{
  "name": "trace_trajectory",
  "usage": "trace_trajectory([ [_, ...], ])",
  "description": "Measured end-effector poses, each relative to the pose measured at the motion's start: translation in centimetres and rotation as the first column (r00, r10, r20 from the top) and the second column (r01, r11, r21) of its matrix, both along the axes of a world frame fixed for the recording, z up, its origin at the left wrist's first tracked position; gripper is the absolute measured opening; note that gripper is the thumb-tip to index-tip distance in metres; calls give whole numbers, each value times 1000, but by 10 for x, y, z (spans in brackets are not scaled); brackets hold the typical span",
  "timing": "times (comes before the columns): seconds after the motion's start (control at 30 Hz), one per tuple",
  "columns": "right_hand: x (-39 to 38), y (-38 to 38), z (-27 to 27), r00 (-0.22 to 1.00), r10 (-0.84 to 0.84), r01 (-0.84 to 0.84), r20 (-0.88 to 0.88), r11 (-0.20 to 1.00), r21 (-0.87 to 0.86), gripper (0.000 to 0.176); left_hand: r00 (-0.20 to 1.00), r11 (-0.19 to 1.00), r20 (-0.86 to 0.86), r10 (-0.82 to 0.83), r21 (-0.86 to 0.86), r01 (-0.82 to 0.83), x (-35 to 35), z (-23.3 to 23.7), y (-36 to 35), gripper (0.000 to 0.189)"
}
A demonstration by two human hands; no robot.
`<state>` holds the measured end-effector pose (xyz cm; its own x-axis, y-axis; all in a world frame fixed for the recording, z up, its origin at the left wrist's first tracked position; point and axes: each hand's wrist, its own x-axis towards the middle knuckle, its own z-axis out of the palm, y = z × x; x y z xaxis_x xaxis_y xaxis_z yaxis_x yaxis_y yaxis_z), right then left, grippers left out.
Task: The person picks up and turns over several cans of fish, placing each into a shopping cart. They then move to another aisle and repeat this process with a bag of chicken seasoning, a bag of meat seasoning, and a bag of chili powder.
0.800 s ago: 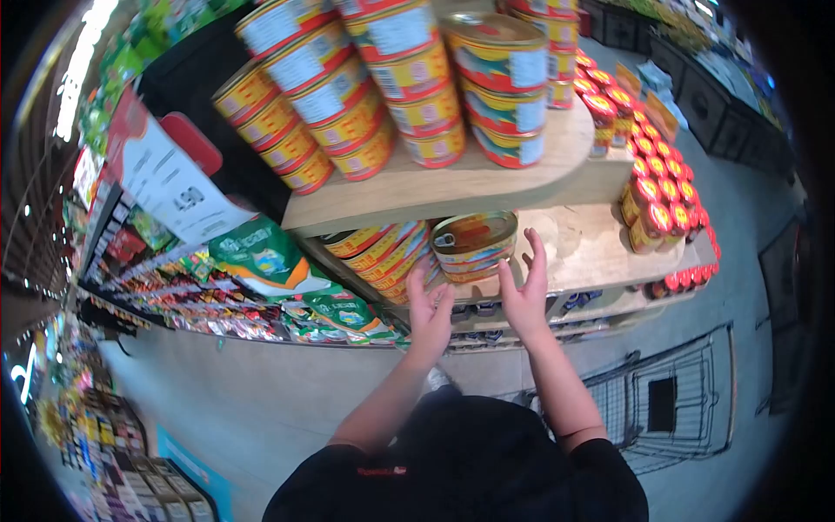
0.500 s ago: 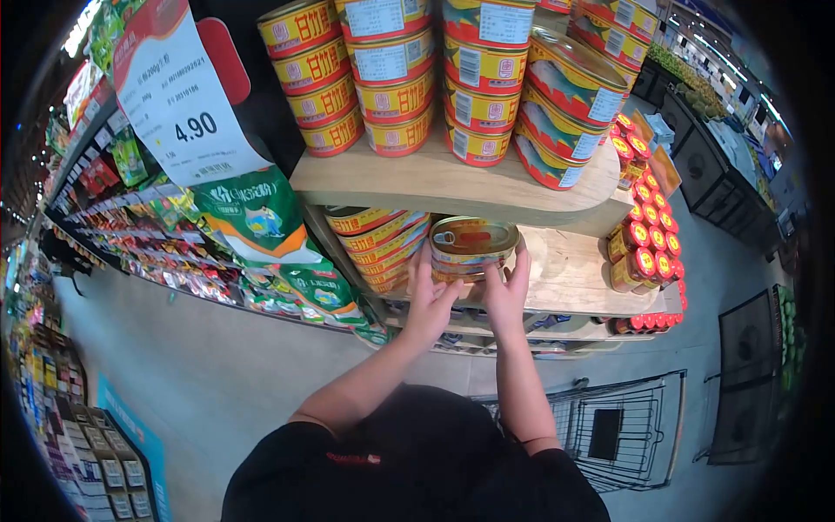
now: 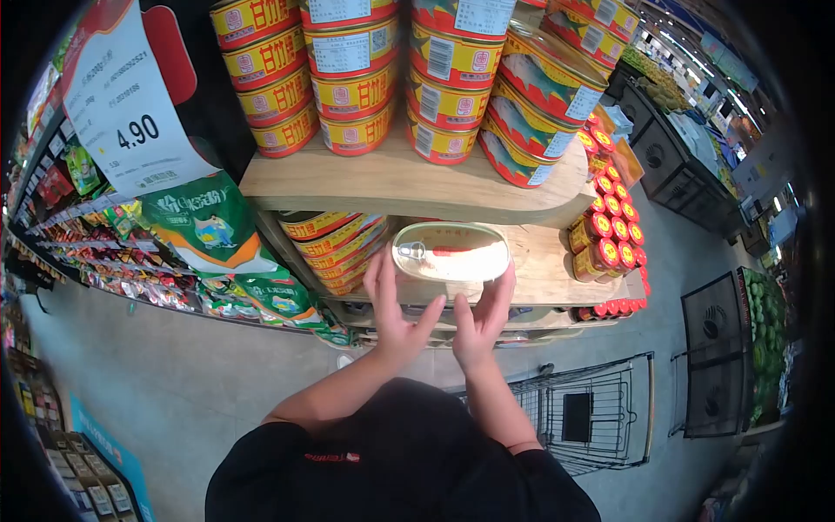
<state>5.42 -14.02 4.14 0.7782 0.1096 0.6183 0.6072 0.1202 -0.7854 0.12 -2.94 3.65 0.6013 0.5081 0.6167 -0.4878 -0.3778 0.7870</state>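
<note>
An oval can (image 3: 450,251) with a shiny pull-tab lid is held between my two hands, in front of the lower wooden shelf. My left hand (image 3: 396,309) grips its left end, fingers up along the side and thumb below. At the right end my right hand (image 3: 484,317) holds it in the same way, the two thumbs close together. A stack of yellow and red cans (image 3: 335,252) stands on the lower shelf to the left. More stacked cans (image 3: 448,87) fill the upper shelf (image 3: 409,178) above.
Red-lidded jars (image 3: 609,244) stand at the shelf's right end. A price sign (image 3: 130,104) and green bags (image 3: 209,226) hang at left. A shopping cart (image 3: 600,413) is at lower right. Black crates (image 3: 713,357) lie beyond.
The oval can has come out from the lower shelf toward me, still between both hands, and its lid now catches bright light. The whole view has shifted, with the shelves further left.
</note>
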Motion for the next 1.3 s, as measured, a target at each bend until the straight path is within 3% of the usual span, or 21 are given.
trace_trajectory([
  [0.03, -6, 0, -3, 1000, -10, 10, 0, 1000, -4, 87, 1000, 997, 22, 23, 68, -24, -2, 1, 1, 91],
  [0.1, -18, 1, -4, 998, -31, 16, 54, 968, 251, 90, 995, 990, 99, 17, 140, -31, -2, 0, 3, 88],
  [0.17, -23, -1, -4, 993, -93, 67, 79, 958, 279, 98, 978, 978, 209, 11, 202, -54, 1, 2, 3, 85],
  [0.33, -33, -2, 4, 995, -95, 76, 40, 941, 330, 99, 946, 950, 325, -7, 296, -95, 4, -2, 0, 82],
  [0.5, -31, 3, 7, 978, -141, 86, 155, 944, 319, 99, 922, 985, 384, -52, 171, -15, 7, -8, 0, 75],
  [0.63, -33, 8, 5, 952, -206, 123, 224, 935, 334, 99, 920, 951, 384, -81, 307, -45, 8, -1, 9, 77],
  [0.7, -36, 7, 5, 955, -206, 127, 214, 934, 335, 99, 884, 968, 437, -167, 241, 64, 11, -2, 7, 77],
  [0.77, -38, 4, 3, 961, -115, 27, 253, 946, 324, 101, 886, 964, 418, -200, 246, 101, 8, 3, 10, 77],
  [0.83, -43, 1, 8, 950, -167, 94, 264, 959, 267, 100, 886, 956, 399, -237, 257, 140, 6, 6, 14, 77],
  [0.87, -44, 0, 10, 936, -217, 161, 278, 964, 210, 100, 893, 954, 336, -299, 115, 276, 3, 4, 16, 78],
  [0.9, -35, 2, 13, 853, -295, 218, 432, 951, 219, 98, 886, 918, 280, -370, -38, 395, 0, 6, 16, 78],
  [0.93, -33, -5, 20, 814, -273, 254, 513, 961, 108, 97, 857, 823, 267, -441, -261, 505, -5, 9, 17, 74],
  [0.97, -34, -12, 29, 773, -240, 297, 588, 955, -2, 97, 765, 571, 411, -496, -509, 644, -4, 12, 13, 61],
  [1.03, -44, 0, 34, 825, -205, 219, 527, 975, 38, 98, 707, 336, 464, -534, -650, 681, -1, 15, 16, 47],
  [1.07, -47, 3, 35, 870, -157, 156, 467, 987, 40, 98, 702, 332, 462, -542, -649, 685, -1, 17, 15, 47],
  [1.13, -50, 5, 37, 920, -73, 61, 386, 997, 44, 98, 704, 214, 470, -533, -730, 649, -4, 22, 13, 41],
  [1.27, -52, 5, 30, 944, -145, 119, 297, 988, 101, 96, 726, 246, 423, -542, -746, 619, -7, 21, 12, 38],
  [1.3, -52, 3, 28, 945, -143, 118, 293, 988, 101, 96, 752, 309, 386, -534, -739, 599, -7, 20, 11, 41],
])
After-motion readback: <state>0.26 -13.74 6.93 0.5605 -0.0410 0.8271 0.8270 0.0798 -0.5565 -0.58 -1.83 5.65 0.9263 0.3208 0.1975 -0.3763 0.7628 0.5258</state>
